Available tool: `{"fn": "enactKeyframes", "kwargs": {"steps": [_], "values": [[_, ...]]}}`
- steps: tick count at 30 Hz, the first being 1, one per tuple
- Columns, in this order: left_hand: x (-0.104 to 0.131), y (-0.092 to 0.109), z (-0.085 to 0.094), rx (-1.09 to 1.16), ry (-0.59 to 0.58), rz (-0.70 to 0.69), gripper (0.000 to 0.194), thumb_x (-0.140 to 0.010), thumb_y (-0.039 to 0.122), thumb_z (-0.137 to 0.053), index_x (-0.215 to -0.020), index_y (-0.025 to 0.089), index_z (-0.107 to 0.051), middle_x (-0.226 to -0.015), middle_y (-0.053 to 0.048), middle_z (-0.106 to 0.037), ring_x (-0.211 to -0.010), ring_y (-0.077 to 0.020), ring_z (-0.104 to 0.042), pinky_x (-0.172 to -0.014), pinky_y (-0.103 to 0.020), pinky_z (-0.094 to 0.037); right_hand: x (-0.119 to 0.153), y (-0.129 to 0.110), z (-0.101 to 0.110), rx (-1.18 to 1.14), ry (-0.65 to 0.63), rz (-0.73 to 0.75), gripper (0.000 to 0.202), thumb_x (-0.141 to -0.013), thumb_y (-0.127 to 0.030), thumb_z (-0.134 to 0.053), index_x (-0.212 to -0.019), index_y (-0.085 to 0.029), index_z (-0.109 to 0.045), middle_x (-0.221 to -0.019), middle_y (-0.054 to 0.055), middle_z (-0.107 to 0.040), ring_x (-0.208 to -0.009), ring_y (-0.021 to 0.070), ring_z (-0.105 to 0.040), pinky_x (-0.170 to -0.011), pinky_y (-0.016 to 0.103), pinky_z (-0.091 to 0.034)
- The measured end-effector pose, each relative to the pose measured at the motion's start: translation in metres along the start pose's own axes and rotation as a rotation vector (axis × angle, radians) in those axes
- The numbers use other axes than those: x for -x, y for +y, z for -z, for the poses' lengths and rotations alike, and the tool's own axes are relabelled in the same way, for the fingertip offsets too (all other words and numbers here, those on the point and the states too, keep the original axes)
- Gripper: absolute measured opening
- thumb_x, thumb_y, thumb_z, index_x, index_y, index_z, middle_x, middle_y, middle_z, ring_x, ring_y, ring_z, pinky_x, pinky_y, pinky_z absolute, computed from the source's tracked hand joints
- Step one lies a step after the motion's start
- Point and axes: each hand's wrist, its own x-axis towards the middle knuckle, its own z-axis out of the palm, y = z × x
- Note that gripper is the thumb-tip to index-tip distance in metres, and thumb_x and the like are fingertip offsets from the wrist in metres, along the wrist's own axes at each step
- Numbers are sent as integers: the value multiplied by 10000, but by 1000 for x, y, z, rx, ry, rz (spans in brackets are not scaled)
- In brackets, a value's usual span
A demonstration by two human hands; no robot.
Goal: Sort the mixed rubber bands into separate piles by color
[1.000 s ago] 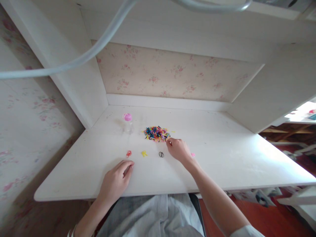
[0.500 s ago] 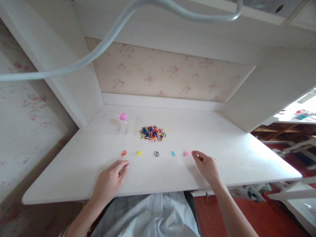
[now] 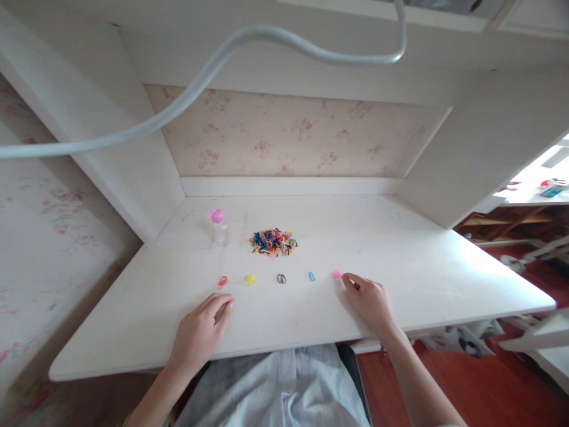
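Small elastic bands lie in a row of little groups on the white table: red bands (image 3: 223, 281), yellow bands (image 3: 251, 279), black bands (image 3: 281, 279), a blue band (image 3: 312, 276) and pink bands (image 3: 336, 274). At the right end, my right hand (image 3: 368, 300) pinches thumb and forefinger together against the edge of the pink bands. My left hand (image 3: 200, 329) rests on the table just below the red bands, fingers curled and thumb meeting the forefinger; whether anything is between them is hidden. Behind the row is a pile of mixed coloured bands (image 3: 272, 242).
A clear bottle (image 3: 220, 232) with a pink cap stands left of the pile. The white table (image 3: 413, 255) is bounded by side panels and a back wall. Overhead, a pale cable (image 3: 267, 34) crosses the view.
My right hand has shifted slightly left, and its fingertips now meet the pink bands. The left hand stays about where it was. The camera view has tilted a little.
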Motion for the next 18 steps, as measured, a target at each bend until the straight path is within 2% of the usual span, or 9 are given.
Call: {"fn": "enactKeyframes", "kwargs": {"steps": [8,12,15,18], "values": [[-1,0,1,18,3,4,181,-893,350,-468,-974,262,-604,-991,25,-687,-795,-122,-647,-730,-215,-480,0,4,-1,-70,11,-57,347,-856,-411,-420,-1001,-286,-710,-730,7,-708,-669,155,-631,-603,237,-378],[-1,1,1,9,13,-5,180,-895,350,-465,-972,262,-602,-999,25,-685,-852,-127,-649,-757,-213,-478,1,4,-3,-102,76,-62,340,-850,-410,-433,-1003,-279,-707,-711,-2,-695,-654,149,-622,-613,236,-385],[-1,1,0,-7,16,-8,185,-895,351,-461,-966,261,-606,-996,24,-686,-845,-127,-654,-753,-211,-482,3,-6,-3,-102,106,-48,330,-850,-407,-438,-999,-284,-706,-732,-2,-696,-630,144,-609,-600,238,-381],[-1,1,0,-12,20,-7,187,-894,352,-462,-967,261,-607,-1001,21,-686,-856,-130,-656,-762,-211,-484,1,-28,-1,-136,70,37,326,-863,-409,-429,-991,-289,-704,-724,-8,-692,-623,134,-601,-594,229,-381]]}}
